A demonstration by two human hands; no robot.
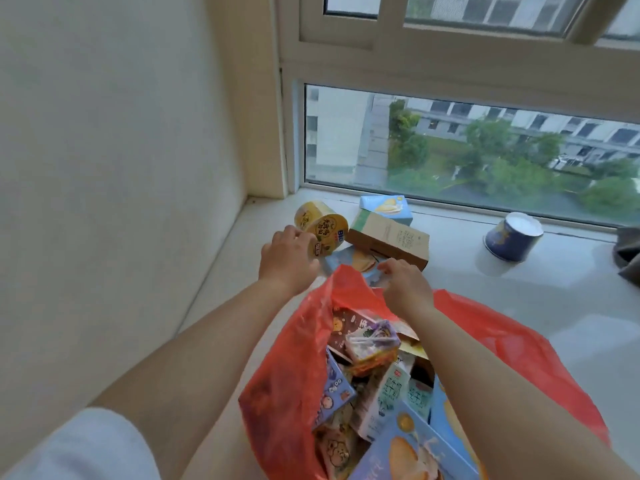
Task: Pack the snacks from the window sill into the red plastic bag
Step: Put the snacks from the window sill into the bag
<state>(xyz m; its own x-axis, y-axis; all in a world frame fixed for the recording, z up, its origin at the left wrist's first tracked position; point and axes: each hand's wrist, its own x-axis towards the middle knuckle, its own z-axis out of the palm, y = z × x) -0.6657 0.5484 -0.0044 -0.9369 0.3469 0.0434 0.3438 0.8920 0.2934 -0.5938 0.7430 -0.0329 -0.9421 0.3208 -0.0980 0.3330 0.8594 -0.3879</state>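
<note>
The red plastic bag (294, 368) stands open on the window sill (502, 306), filled with several snack boxes and packets. My left hand (287, 258) reaches over the bag's far rim and its fingers touch a yellow cup snack (327, 232); a second yellow cup (306, 214) lies behind it. My right hand (405, 284) pinches the edge of a flat light-blue snack box (360, 263) lying just beyond the bag. A brown-green carton (388, 239) and a blue box (386, 209) sit further back near the glass.
A dark-blue round tub (512, 237) lies tilted on the sill to the right. Grey cloth (628, 251) shows at the right edge. The wall (121, 168) closes off the left side, the window (485, 150) the back.
</note>
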